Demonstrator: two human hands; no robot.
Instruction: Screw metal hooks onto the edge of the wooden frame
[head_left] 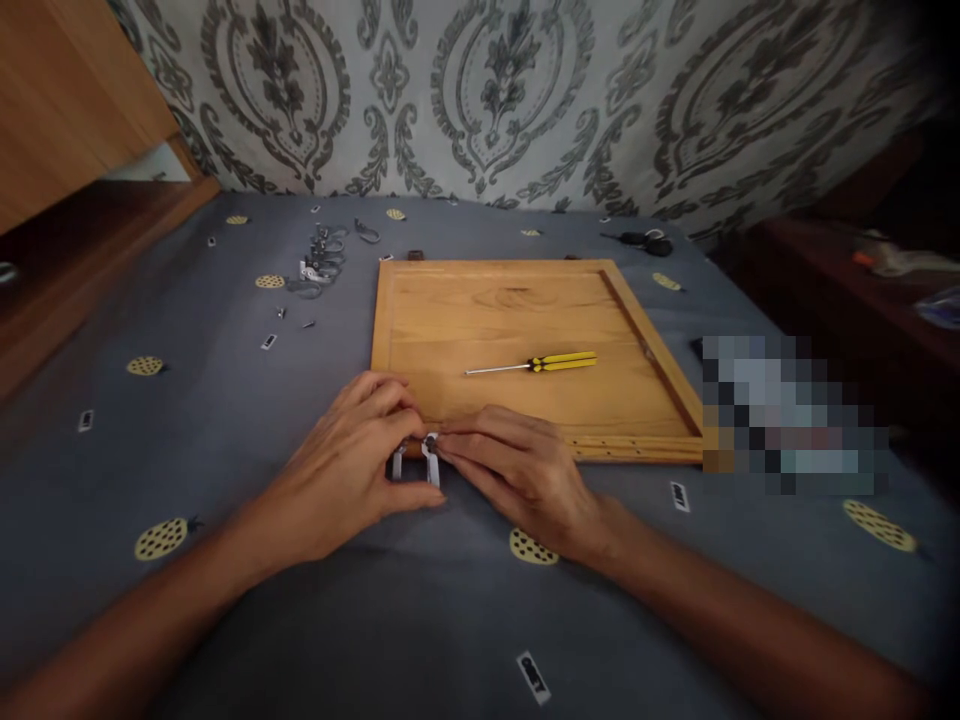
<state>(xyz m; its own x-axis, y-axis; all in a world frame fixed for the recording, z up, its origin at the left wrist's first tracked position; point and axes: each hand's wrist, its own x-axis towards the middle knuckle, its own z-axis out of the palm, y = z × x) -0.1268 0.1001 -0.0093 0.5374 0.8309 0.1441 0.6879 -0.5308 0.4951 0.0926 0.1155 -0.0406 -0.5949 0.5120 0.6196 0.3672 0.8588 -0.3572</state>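
Observation:
A silver metal piece with two pale arms (433,468) sits at the near edge of a wooden framed panel (450,310), toward its left corner. My left hand (352,460) curls around the piece from the left, thumb below and fingers above on the panel's edge. From the other side, my right hand (517,470) has its fingertips pinched together at the piece's upper end. What lies between those fingertips is partly hidden. A screwdriver with a yellow and black handle (562,361) lies on the panel, its shaft pointing left.
Several silver metal pieces (322,260) lie heaped at the back left, with small loose bits (280,313) nearer. Black-handled scissors (649,241) rest at the back right. A blurred-out item (787,410) is right of the panel. A wooden cabinet (82,90) stands at left; patterned cloth (390,80) hangs behind.

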